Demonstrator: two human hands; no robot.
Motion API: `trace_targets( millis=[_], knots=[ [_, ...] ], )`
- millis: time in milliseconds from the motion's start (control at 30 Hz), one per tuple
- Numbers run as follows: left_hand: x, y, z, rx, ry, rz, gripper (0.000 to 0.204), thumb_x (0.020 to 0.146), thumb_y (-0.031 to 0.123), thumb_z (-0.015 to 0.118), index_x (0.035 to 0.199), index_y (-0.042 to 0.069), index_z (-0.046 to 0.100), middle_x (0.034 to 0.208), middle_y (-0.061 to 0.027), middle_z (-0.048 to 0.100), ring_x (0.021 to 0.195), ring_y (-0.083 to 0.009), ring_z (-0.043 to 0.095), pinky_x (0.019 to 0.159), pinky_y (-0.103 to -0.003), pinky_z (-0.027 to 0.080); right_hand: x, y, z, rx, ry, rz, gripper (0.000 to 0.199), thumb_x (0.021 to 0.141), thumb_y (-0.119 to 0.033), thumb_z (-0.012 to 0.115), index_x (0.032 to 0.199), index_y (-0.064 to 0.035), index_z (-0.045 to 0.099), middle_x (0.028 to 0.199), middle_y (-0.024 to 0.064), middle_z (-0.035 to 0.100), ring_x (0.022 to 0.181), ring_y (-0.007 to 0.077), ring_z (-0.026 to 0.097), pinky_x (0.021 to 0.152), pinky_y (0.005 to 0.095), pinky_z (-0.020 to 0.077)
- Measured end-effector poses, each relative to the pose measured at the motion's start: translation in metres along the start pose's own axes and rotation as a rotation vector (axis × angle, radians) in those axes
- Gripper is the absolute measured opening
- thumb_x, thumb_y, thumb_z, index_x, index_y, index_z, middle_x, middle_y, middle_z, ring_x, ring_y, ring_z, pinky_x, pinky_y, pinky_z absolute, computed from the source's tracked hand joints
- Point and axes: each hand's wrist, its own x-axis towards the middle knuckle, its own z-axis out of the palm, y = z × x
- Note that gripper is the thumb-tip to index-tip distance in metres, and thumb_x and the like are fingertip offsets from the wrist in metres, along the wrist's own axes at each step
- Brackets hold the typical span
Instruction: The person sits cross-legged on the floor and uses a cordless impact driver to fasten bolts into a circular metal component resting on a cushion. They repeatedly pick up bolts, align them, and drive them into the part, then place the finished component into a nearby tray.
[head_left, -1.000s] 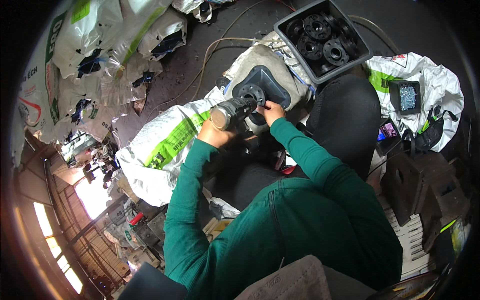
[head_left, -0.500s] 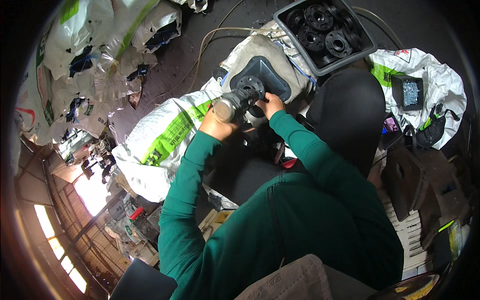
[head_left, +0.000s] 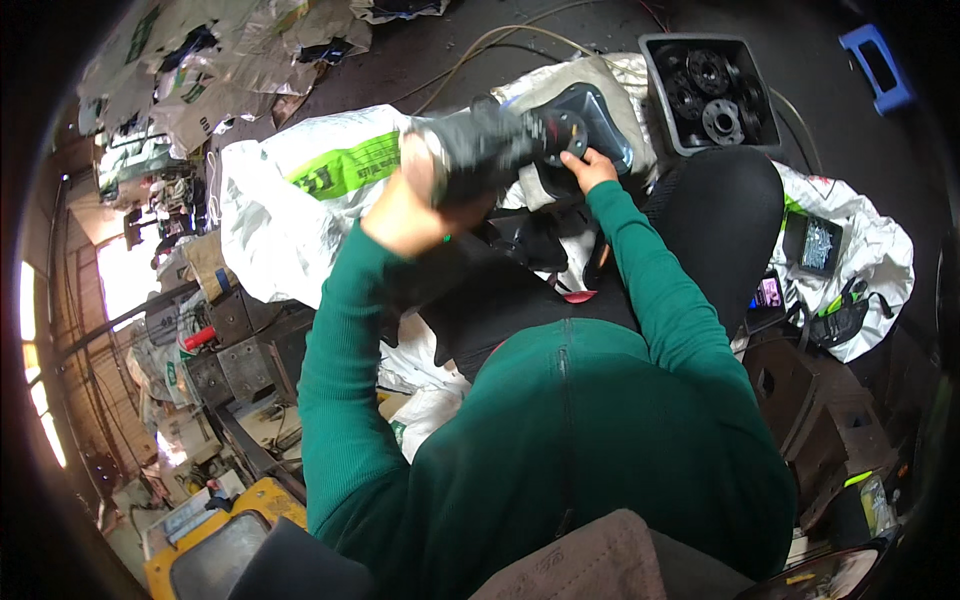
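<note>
My left hand [head_left: 405, 215] is wrapped round a dark power drill [head_left: 475, 150], smeared by motion. The drill lies tilted with its front end pointing right, at a round black disc with holes [head_left: 572, 135]. That disc sits on a black moulded plastic part with a wide, rounded rim [head_left: 612, 125]. The fingers of my right hand [head_left: 590, 170] are closed at the near edge of the disc and seem to pinch it. Whether a screw is between them or at the drill's tip is hidden. A pale cloth-like pad [head_left: 640, 105] lies under the plastic part.
A grey crate [head_left: 658, 90] of black discs stands beyond my right knee. To the right, a small box of screws [head_left: 820, 245] rests on a white sack [head_left: 885, 240]. Another white sack [head_left: 260, 220] lies left. A hose [head_left: 470, 50] crosses the floor near a blue frame [head_left: 880, 70].
The drill has swung from nearly end-on to lying sideways, with my left hand drawn back. My right hand remains by the disc. The whole view has shifted, bringing the blue frame in.
</note>
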Motion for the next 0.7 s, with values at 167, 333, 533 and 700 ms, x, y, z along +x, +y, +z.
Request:
trace_targets(
  millis=[167, 333, 533, 700],
  knots=[
    [-0.096, 0.011, 0.034, -0.105, -0.282, -0.167, 0.062, 0.068, 0.001, 0.062, 0.127, 0.004, 0.044, 0.118, -0.0129, 0.056, 0.101, -0.0257, 0.06, 0.088, -0.029, 0.046, -0.055, -0.048, 0.016, -0.822, -0.316, -0.43, 0.043, 0.08, -0.046, 0.056, 0.102, -0.0107, 0.06, 0.104, 0.0137, 0.061, 0.097, 0.0324, 0.057, 0.082, 0.0464, 0.0446],
    [-0.154, -0.001, 0.103, -0.025, -0.174, -0.305, 0.063, 0.071, 0.011, 0.065, 0.13, 0.014, 0.043, 0.112, -0.0159, 0.059, 0.096, -0.0345, 0.06, 0.081, -0.038, 0.05, -0.077, 0.002, 0.065, -1.153, -0.748, -0.251, 0.04, 0.08, -0.039, 0.059, 0.104, -0.0074, 0.063, 0.098, 0.0185, 0.064, 0.094, 0.0336, 0.061, 0.081, 0.0424, 0.0481],
    [-0.188, -0.016, 0.133, 0.011, -0.032, -0.348, 0.065, 0.069, 0.019, 0.068, 0.13, 0.012, 0.044, 0.115, -0.0143, 0.058, 0.093, -0.0331, 0.062, 0.077, -0.039, 0.05, -0.084, 0.018, 0.073, -1.304, -1.001, -0.453, 0.035, 0.076, -0.039, 0.058, 0.095, -0.0115, 0.068, 0.097, 0.014, 0.065, 0.088, 0.0305, 0.063, 0.075, 0.0426, 0.0502],
    [-0.195, -0.047, 0.151, -0.103, -0.038, -0.364, 0.065, 0.072, 0.023, 0.067, 0.131, 0.011, 0.044, 0.124, -0.0119, 0.051, 0.099, -0.031, 0.057, 0.084, -0.037, 0.046, -0.108, -0.122, -0.008, -0.418, -0.32, -0.786, 0.032, 0.083, -0.033, 0.058, 0.105, -0.0103, 0.061, 0.103, 0.0116, 0.061, 0.097, 0.0319, 0.057, 0.084, 0.0412, 0.0451]
  ],
)
